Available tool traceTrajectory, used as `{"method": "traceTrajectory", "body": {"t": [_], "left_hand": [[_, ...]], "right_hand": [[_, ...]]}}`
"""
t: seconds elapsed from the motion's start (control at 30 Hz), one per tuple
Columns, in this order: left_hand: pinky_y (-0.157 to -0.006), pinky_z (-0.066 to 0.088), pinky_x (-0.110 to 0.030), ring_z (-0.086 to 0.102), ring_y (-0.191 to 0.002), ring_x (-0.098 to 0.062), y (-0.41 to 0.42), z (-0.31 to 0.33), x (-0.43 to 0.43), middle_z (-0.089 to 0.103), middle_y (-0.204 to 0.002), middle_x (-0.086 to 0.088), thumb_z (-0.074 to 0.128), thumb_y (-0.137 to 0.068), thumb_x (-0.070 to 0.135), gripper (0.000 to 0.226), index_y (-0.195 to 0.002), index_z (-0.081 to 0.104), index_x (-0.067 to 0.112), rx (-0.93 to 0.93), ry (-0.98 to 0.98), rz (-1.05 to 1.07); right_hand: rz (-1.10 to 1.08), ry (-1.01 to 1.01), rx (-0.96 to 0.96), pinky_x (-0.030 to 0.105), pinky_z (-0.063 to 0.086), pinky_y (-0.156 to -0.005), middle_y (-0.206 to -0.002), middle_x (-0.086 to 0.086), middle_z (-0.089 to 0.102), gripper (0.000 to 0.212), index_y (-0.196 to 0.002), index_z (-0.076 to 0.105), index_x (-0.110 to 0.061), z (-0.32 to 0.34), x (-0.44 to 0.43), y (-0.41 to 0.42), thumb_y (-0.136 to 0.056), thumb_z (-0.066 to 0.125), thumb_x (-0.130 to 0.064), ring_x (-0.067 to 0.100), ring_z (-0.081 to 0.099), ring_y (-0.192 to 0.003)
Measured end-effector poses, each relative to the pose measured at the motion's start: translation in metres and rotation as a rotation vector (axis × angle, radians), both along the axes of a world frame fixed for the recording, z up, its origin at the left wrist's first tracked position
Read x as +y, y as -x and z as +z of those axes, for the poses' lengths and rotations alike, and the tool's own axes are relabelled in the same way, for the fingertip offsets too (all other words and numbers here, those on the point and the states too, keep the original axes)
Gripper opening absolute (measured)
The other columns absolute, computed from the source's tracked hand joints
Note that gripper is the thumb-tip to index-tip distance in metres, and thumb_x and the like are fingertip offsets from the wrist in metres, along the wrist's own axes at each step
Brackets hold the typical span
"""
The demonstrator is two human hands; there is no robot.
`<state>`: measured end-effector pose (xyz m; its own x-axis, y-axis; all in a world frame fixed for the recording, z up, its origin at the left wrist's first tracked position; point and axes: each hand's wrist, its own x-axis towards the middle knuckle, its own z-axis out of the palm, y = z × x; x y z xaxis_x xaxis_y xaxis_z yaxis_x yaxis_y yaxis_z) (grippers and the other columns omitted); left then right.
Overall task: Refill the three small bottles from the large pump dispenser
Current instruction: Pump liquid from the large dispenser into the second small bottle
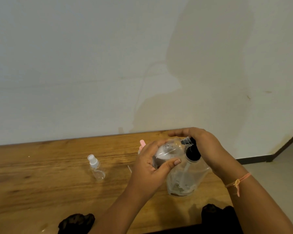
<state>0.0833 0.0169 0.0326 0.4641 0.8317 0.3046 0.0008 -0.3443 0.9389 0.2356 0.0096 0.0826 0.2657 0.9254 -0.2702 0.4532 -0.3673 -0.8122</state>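
Table (49, 181): wooden top with a strong brown grain running left to right, smooth and slightly glossy; its far edge meets the wall.
Wall (91, 65): plain pale plaster with large faint yellowish stains on its right half; a dark skirting strip runs along the floor at far right.
Floor (281, 174): light grey, seen only at the right past the table end.
Large dispenser (184, 181): clear soft-looking plastic body standing on the table at centre right, with a black collar and pump top; some brownish residue shows near its base.
Left hand (150, 171): wrapped around a small clear bottle (169, 151), thumb across the front, holding it tilted with its ribbed open neck up against the pump.
Right hand (203, 146): palm and curled fingers cover the black pump top from above; how firmly it presses cannot be told.
Wristband (238, 181): thin orange thread knotted on the right wrist.
Spray bottle (96, 168): small, clear, rounded, white spray cap, standing alone on the table left of the hands, well apart from them.
Pink-capped bottle (142, 145): mostly hidden behind the left hand; only the pink tip shows.
Dark cloth (76, 222): black crumpled fabric at the near edge of the table.
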Motion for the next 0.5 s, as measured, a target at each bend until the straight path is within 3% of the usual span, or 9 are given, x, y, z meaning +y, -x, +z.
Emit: {"method": "traceTrajectory", "body": {"t": [0.07,0.13,0.2,0.3,0.37,0.43,0.5], "left_hand": [[-0.085,0.050,-0.017,0.059,-0.105,0.000,0.000,-0.004,0.001,0.062,-0.109,0.015,0.071,-0.071,0.039,0.039,-0.108,0.061,0.046,0.005,0.030,0.000],[-0.087,0.052,-0.024,0.059,-0.105,-0.003,0.000,-0.006,0.001,0.061,-0.111,0.015,0.072,-0.071,0.041,0.041,-0.111,0.061,0.043,0.018,0.040,0.007],[-0.086,0.050,-0.018,0.058,-0.105,0.002,0.000,-0.004,0.001,0.061,-0.113,0.010,0.070,-0.071,0.037,0.043,-0.112,0.061,0.037,0.015,0.050,-0.009],[-0.082,0.039,0.000,0.049,-0.102,0.022,0.001,0.004,-0.002,0.059,-0.110,0.011,0.067,-0.067,0.032,0.041,-0.108,0.059,0.033,-0.005,0.033,-0.015],[-0.084,0.034,0.003,0.042,-0.100,0.030,0.002,0.007,-0.003,0.057,-0.107,0.017,0.066,-0.066,0.033,0.039,-0.104,0.058,0.036,0.000,0.007,-0.003],[-0.087,0.036,0.000,0.041,-0.101,0.031,0.002,0.005,-0.002,0.058,-0.104,0.020,0.071,-0.067,0.036,0.038,-0.103,0.061,0.040,-0.002,0.005,0.000],[-0.096,0.036,-0.011,0.042,-0.105,0.027,0.002,0.002,-0.001,0.062,-0.103,0.026,0.076,-0.069,0.043,0.037,-0.104,0.064,0.042,0.010,-0.005,0.007]], "right_hand": [[0.004,-0.057,-0.008,0.027,0.039,-0.080,-0.085,-0.006,0.059,0.024,-0.086,0.065,-0.030,0.001,-0.006,0.001,-0.091,0.046,-0.017,0.015,0.053,-0.083],[0.045,-0.172,-0.107,0.030,0.041,-0.091,-0.108,0.008,0.063,0.029,-0.103,0.068,-0.019,0.001,-0.013,0.004,-0.092,0.044,-0.007,0.024,0.055,-0.104],[0.045,-0.200,-0.136,0.028,0.039,-0.094,-0.118,0.013,0.061,0.034,-0.110,0.066,-0.011,0.001,-0.022,0.005,-0.094,0.039,0.002,0.028,0.053,-0.114],[0.049,-0.219,-0.144,0.028,0.040,-0.094,-0.114,0.009,0.062,0.036,-0.115,0.064,-0.012,0.002,-0.015,0.004,-0.095,0.038,0.003,0.025,0.055,-0.111],[0.093,-0.129,-0.215,0.024,0.039,-0.088,-0.101,-0.003,0.057,0.037,-0.119,0.059,-0.025,0.003,-0.008,0.003,-0.095,0.043,-0.003,0.015,0.052,-0.100],[0.082,-0.038,-0.220,0.022,0.035,-0.080,-0.090,-0.011,0.050,0.032,-0.107,0.055,-0.039,0.003,0.000,0.000,-0.095,0.045,-0.011,0.009,0.045,-0.089],[0.085,0.001,-0.252,0.022,0.033,-0.079,-0.085,-0.013,0.047,0.028,-0.104,0.056,-0.040,0.002,0.006,-0.002,-0.095,0.048,-0.015,0.007,0.041,-0.086]]}}
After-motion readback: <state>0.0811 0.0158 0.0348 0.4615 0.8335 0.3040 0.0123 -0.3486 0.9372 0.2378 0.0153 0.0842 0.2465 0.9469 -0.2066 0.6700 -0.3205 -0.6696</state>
